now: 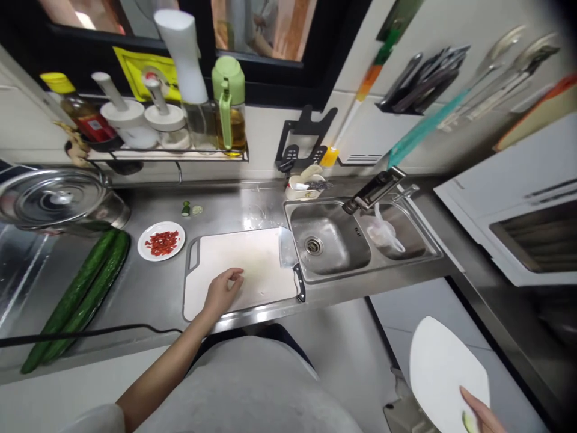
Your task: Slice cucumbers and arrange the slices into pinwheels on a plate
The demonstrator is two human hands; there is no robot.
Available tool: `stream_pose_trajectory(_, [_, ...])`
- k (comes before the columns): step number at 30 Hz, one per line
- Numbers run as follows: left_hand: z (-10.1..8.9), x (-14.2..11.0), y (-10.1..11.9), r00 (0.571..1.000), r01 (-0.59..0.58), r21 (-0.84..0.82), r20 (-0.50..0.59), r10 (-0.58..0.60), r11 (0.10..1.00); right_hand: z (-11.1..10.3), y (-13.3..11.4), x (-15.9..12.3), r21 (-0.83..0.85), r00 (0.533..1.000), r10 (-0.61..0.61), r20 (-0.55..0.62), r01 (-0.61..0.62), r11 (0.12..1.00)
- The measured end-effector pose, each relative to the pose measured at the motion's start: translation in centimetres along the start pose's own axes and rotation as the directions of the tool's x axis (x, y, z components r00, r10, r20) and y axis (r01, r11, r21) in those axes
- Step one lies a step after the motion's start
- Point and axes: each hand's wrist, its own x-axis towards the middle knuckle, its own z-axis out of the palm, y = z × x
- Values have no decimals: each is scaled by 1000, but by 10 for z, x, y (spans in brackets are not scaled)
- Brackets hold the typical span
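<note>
My left hand (224, 291) hovers over or rests on the white cutting board (261, 282); which of the two I cannot tell. Its fingers are loosely bent, with a gap at the thumb and nothing visible in them. At the lower right, my right hand (481, 412) grips a white plate (444, 367) by its edge, held tilted away from the counter. A pale green piece (469, 421), perhaps cucumber, shows on the plate beside the thumb. A cleaver (286, 248) lies across the board's right end, its black handle toward me.
Chopped red pieces (163, 243) fill a small white plate (145, 251) left of the board. Two long cucumbers (85, 294) lie further left by a lidded steel pot (58, 201). Cucumber ends (186, 208) sit behind the board. A double sink (331, 264) is at the right.
</note>
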Motion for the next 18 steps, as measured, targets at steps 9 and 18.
stream_pose_trajectory(9, [7, -11, 3, 995, 96, -16, -31, -97, 995, 150, -62, 59, 9, 945, 24, 326, -28, 1000])
stream_pose_trajectory(18, [6, -14, 4, 972, 205, -55, -106, -210, 977, 244, -102, 73, -406, 783, -594, 185, 611, 679])
